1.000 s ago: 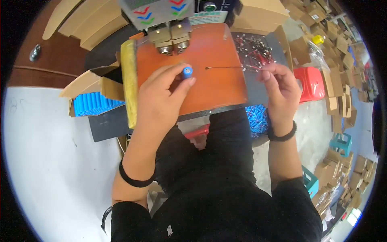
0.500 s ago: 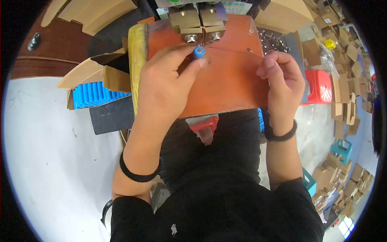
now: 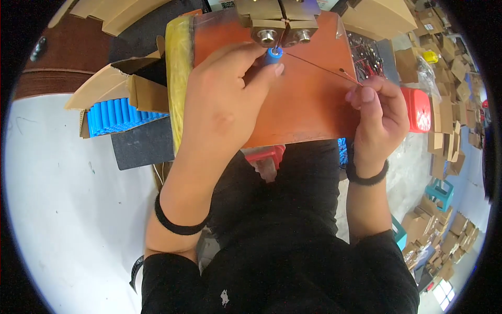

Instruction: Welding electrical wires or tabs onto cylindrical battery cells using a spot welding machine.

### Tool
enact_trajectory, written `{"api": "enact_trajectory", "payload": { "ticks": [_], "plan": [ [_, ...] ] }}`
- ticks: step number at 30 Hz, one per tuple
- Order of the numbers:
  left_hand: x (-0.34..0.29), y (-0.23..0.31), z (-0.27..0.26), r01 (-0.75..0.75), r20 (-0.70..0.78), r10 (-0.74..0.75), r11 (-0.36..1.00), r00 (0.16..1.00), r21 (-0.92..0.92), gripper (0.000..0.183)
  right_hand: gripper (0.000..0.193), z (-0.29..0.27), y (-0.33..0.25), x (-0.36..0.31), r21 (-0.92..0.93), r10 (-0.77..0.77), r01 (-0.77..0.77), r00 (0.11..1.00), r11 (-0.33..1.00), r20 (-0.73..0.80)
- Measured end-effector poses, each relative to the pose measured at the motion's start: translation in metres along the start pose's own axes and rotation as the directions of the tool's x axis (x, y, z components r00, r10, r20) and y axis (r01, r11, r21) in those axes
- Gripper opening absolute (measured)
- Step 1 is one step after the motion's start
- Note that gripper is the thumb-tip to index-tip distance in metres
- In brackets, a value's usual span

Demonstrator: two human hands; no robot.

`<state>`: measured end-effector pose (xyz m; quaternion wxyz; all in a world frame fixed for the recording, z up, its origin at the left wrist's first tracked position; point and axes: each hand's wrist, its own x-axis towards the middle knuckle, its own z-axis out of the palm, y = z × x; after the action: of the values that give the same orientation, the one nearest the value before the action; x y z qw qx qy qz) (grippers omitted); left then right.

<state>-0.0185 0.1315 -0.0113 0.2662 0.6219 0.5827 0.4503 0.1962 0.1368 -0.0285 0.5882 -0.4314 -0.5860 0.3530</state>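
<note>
Between the thumb and fingers of my left hand [image 3: 225, 99] is a blue cylindrical battery cell [image 3: 274, 55], its metal end facing up. That end sits right below the two metal electrode blocks [image 3: 282, 29] of a welding machine; whether the tips touch it I cannot tell. My right hand [image 3: 379, 112] pinches a thin wire [image 3: 324, 67] to the right of the cell. The wire stretches across to the cell's top, and a short free end with a dark tip stands up near my right fingers.
An orange mat [image 3: 303, 104] covers the work surface, with yellow wrapping [image 3: 179, 78] along its left side. At left, a cardboard box [image 3: 141, 94] holds many blue cells [image 3: 123, 115]. Dark and red wire leads [image 3: 368, 57] lie behind my right hand, near a red container [image 3: 417, 110].
The whole scene has shifted slightly as my head moved. The cell is still in my left hand under the electrodes. My right hand has come slightly nearer and right, still holding the wire.
</note>
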Motion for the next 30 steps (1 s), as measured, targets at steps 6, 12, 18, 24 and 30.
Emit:
{"api": "enact_trajectory", "payload": {
  "ticks": [6,12,18,24,30],
  "plan": [
    [0.0,-0.002,0.002,-0.003,-0.014,0.004,0.998,1.0,0.058,0.03,0.012,0.001,0.001,0.001,0.004,-0.012,0.012,1.0,1.0,0.022],
    [0.0,-0.007,0.005,-0.068,-0.069,0.064,0.997,0.996,-0.044,0.026,0.012,0.002,-0.001,0.0,0.003,0.013,-0.013,1.0,1.0,0.014],
    [0.001,0.0,0.0,-0.017,-0.003,0.017,0.995,1.0,0.099,0.033,0.009,0.001,0.002,0.001,0.054,-0.008,0.007,0.999,0.999,0.031],
    [-0.005,0.013,-0.005,0.092,-0.001,-0.092,0.994,0.996,0.05,0.032,0.009,0.0,-0.001,0.008,0.037,-0.088,0.084,0.99,0.996,0.11],
    [-0.02,0.006,-0.015,0.215,0.221,-0.16,0.942,0.962,-0.256,0.036,0.009,0.007,-0.018,0.024,-0.058,-0.106,0.118,0.978,0.991,0.178]
  ]
}}
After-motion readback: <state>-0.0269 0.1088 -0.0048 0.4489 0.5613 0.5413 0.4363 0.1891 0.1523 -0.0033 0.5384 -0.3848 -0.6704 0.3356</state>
